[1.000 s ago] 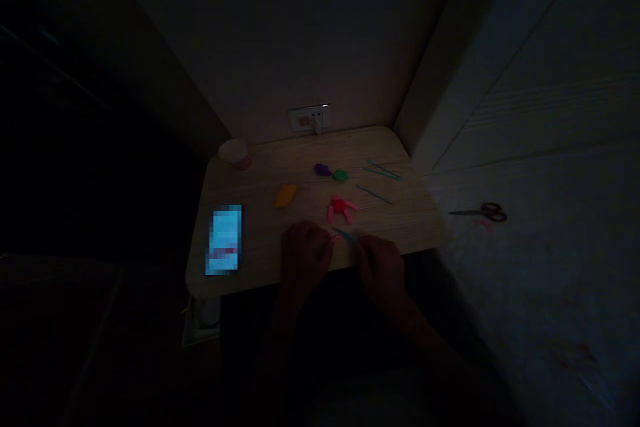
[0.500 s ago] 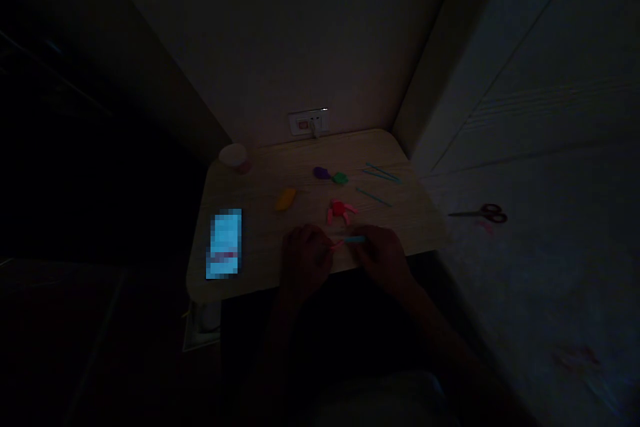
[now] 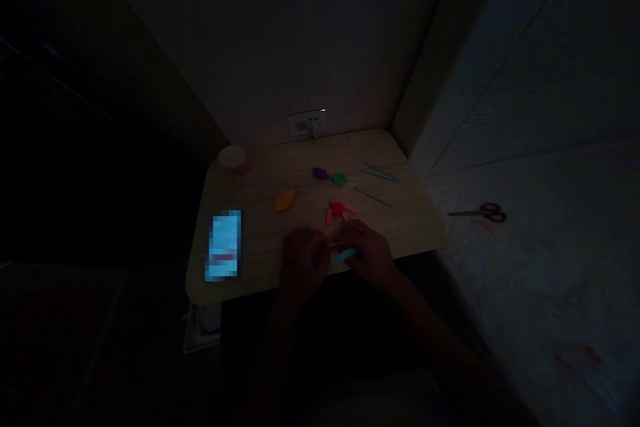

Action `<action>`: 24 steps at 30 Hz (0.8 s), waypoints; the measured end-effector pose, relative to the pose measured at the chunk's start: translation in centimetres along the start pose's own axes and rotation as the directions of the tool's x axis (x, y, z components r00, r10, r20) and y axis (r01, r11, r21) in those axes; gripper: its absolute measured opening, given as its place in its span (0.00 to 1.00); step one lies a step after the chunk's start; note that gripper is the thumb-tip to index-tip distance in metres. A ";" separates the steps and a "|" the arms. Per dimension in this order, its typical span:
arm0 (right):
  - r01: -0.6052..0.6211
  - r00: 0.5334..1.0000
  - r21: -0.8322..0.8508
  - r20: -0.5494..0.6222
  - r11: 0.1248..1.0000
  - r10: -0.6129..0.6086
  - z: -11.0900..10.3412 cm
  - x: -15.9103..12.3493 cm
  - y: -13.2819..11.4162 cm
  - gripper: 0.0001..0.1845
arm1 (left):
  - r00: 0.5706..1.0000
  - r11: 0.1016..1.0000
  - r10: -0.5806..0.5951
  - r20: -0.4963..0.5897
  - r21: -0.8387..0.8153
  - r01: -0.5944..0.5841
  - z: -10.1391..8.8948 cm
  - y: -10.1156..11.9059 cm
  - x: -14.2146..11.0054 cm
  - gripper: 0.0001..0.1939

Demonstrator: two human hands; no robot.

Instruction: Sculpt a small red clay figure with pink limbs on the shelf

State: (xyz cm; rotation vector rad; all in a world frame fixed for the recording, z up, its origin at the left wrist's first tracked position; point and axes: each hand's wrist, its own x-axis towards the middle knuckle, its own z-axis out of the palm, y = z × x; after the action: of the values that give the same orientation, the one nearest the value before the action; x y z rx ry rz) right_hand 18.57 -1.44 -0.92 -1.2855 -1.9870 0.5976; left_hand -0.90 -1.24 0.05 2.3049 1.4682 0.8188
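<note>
A teal strip [image 3: 344, 255] is clenched in the right hand [image 3: 371, 255], the left hand's [image 3: 304, 264] grip untellable; pink limbs [image 3: 351, 209] are already fixed on the red clay figure [image 3: 338, 209].

Legible text: none. The screen of a smartphone [image 3: 223, 245] is pixelated, so its contents cannot be read; only a pinkish band across the lower part is distinguished. No lettering or number can be made out on the wall socket plate [image 3: 306, 124], the small round pot [image 3: 231, 157] or the blue clay strip [image 3: 344, 255], all being too dark or too small.
</note>
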 end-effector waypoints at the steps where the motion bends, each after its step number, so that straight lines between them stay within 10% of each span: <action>1: 0.003 1.000 0.006 -0.004 1.000 -0.003 0.0 0.0 0.0 0.16 | 1.000 1.000 0.002 -0.012 -0.010 -0.002 0.0 0.0 0.0 0.02; 24: 0.082 0.996 0.134 -0.042 0.988 -0.077 0.2 -0.4 -0.1 0.05 | 1.000 0.981 -0.001 -0.023 -0.193 -0.004 -0.2 -0.6 -0.2 0.02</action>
State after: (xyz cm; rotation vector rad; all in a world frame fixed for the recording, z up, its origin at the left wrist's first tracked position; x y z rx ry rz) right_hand 18.45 -1.85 -1.12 -1.1220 -1.9237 0.6538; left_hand -1.54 -1.19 -0.13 2.1604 1.3323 0.9473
